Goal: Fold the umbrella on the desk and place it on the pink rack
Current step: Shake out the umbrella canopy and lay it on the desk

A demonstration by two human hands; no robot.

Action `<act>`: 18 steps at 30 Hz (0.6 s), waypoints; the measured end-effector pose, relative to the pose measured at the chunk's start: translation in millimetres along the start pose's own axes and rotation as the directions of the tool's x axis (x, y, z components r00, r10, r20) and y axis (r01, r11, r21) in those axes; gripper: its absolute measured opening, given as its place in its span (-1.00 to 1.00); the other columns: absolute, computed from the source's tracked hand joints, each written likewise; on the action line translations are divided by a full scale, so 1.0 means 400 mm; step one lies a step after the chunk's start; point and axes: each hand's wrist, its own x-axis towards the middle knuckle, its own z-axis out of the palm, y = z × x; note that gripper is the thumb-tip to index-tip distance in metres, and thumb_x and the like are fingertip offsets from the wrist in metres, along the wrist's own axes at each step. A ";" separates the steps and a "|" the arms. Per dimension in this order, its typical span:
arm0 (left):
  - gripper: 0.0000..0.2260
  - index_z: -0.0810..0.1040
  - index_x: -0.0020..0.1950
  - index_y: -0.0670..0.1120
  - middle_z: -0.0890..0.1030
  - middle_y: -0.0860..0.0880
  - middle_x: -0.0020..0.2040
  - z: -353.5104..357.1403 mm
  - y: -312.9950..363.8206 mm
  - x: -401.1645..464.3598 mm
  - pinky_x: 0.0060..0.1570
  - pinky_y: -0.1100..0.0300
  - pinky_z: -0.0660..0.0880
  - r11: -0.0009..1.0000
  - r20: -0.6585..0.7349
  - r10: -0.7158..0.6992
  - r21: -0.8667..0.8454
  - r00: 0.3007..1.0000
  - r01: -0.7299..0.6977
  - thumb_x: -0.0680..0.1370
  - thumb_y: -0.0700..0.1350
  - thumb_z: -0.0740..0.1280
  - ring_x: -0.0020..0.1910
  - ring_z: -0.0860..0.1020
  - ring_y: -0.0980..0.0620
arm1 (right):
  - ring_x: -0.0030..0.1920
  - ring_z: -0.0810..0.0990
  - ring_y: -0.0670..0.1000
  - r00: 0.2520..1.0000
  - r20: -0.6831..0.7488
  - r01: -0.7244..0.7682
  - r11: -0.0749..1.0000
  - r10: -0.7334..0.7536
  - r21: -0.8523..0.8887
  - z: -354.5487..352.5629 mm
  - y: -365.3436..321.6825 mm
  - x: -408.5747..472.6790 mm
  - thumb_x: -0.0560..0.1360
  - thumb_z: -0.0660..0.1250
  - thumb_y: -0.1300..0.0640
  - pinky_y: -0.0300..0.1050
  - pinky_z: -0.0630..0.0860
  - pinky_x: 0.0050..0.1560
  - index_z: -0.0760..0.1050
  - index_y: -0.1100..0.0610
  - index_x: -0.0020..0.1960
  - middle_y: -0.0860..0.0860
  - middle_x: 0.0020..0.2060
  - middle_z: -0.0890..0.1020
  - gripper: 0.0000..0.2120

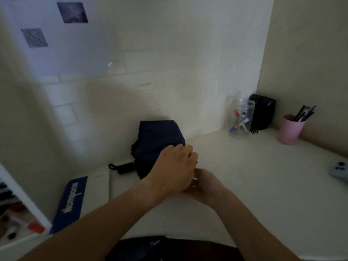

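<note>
1. Dark cloth (169, 247) sits at the very bottom, closest to the camera. It is blurry, and I cannot tell what it is.
2. Just past it, two bare arms reach forward and cross over each other above the worktop (263, 185).
3. The umbrella (156, 144) is dark blue and lies on the worktop near the back wall. Its cloth is bunched up and loose, so I think the folding is only partly done.
4. Its black handle (125, 167) sticks out to the left with a small loop (111, 166) on the end.
5. The left hand (175, 166) rests on the near side of the umbrella. Its grip is curled, and it seems to bunch the cloth so it stays put, but I cannot see the fingertips well.
6. The right hand (205, 183) is tucked under the left one. I cannot tell if its grip holds anything. It may be working on a strap, but that is a guess.
7. A blue sign with white letters (70, 202) lies flat to the left of the arms.
8. Farther right, a clear jar of markers (241, 119), a black box (262, 112) and a pink cup of pens (290, 129) stand in the corner, well apart from the umbrella.
9. A grey game controller (339, 170) lies at the right edge.
10. I cannot see a pink rack here, so the person will have to look for it after folding.
</note>
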 end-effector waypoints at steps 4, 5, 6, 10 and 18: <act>-0.96 0.54 -0.19 -0.08 0.52 -0.06 -0.36 0.056 0.095 -0.155 -0.26 0.08 0.37 0.999 -0.105 -0.009 0.044 0.994 0.013 0.44 -0.21 0.35 -0.37 0.44 -0.07 | -0.03 0.71 0.21 0.987 -0.153 0.011 0.977 -0.045 -0.214 -0.095 0.017 -0.093 0.54 0.37 -0.09 -0.01 0.61 -0.15 0.61 0.23 0.09 0.22 -0.01 0.71 -0.62; -0.94 0.54 -0.20 -0.08 0.51 -0.04 -0.38 0.065 0.118 -0.184 -0.27 0.09 0.36 0.999 -0.102 -0.031 0.038 0.994 0.035 0.44 -0.22 0.33 -0.38 0.43 -0.06 | -0.04 0.72 0.18 0.988 -0.145 0.012 0.961 -0.054 -0.276 -0.099 0.021 -0.109 0.49 0.40 -0.15 -0.03 0.61 -0.15 0.62 0.20 0.07 0.19 -0.04 0.73 -0.59; -0.92 0.56 -0.20 -0.07 0.51 -0.03 -0.39 0.074 0.139 -0.208 -0.28 0.10 0.35 0.998 -0.089 -0.057 0.026 0.994 0.060 0.44 -0.23 0.32 -0.39 0.44 -0.05 | -0.05 0.73 0.15 0.989 -0.123 0.032 0.943 -0.077 -0.331 -0.098 0.026 -0.120 0.46 0.44 -0.17 -0.04 0.61 -0.13 0.62 0.19 0.05 0.17 -0.07 0.74 -0.58; -0.92 0.58 -0.25 -0.03 0.54 0.01 -0.37 0.108 0.183 -0.272 -0.34 0.12 0.36 0.985 -0.013 -0.151 -0.087 0.988 0.149 0.41 -0.16 0.45 -0.40 0.49 0.00 | -0.03 0.74 0.10 0.991 -0.012 0.120 0.906 -0.137 -0.405 -0.068 0.054 -0.129 0.44 0.52 0.02 -0.12 0.64 -0.10 0.64 0.22 0.11 0.15 -0.03 0.75 -0.65; -0.68 0.62 0.02 0.22 0.65 0.21 -0.18 0.057 0.138 -0.315 -0.15 0.24 0.56 0.619 0.240 -0.548 -0.529 0.801 0.581 0.52 0.37 0.21 -0.24 0.58 0.25 | -0.16 0.70 0.12 0.996 -0.049 0.061 0.973 -0.074 -0.223 -0.014 0.071 -0.117 0.48 0.43 0.36 -0.06 0.65 -0.17 0.61 0.34 0.12 0.22 -0.10 0.71 -0.78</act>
